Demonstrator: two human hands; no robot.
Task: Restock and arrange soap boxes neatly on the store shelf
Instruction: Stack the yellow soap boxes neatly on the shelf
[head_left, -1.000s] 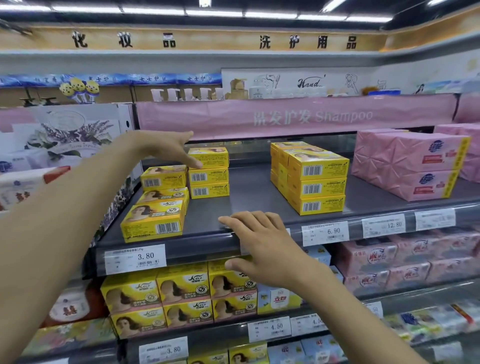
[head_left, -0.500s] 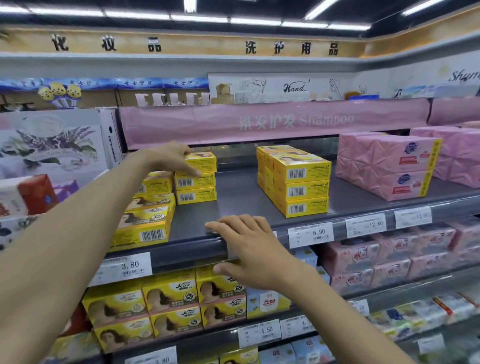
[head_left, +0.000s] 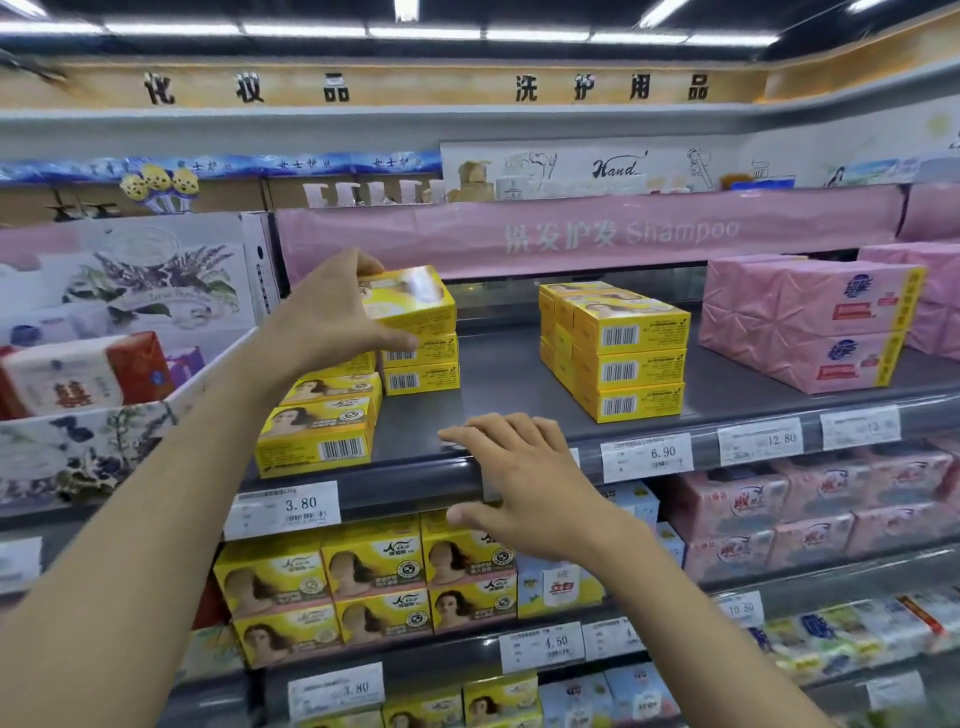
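My left hand grips the top yellow soap box of a small stack at the back left of the grey shelf; the box is tilted and lifted a little off the two boxes under it. In front of that stack stands another pile of yellow soap boxes at the shelf's front left. My right hand rests with spread fingers on the shelf's front rail, holding nothing. A neat block of yellow boxes stands in the middle of the shelf.
Pink wrapped soap packs fill the shelf's right end. A floral carton stands to the left. The shelf below holds yellow soap boxes and pink packs. Price tags line the rail. A pink banner hangs above.
My left hand has closed around the top box of the back stack and lifted it slightly. My right hand stays on the rail. The camera has shifted a little.
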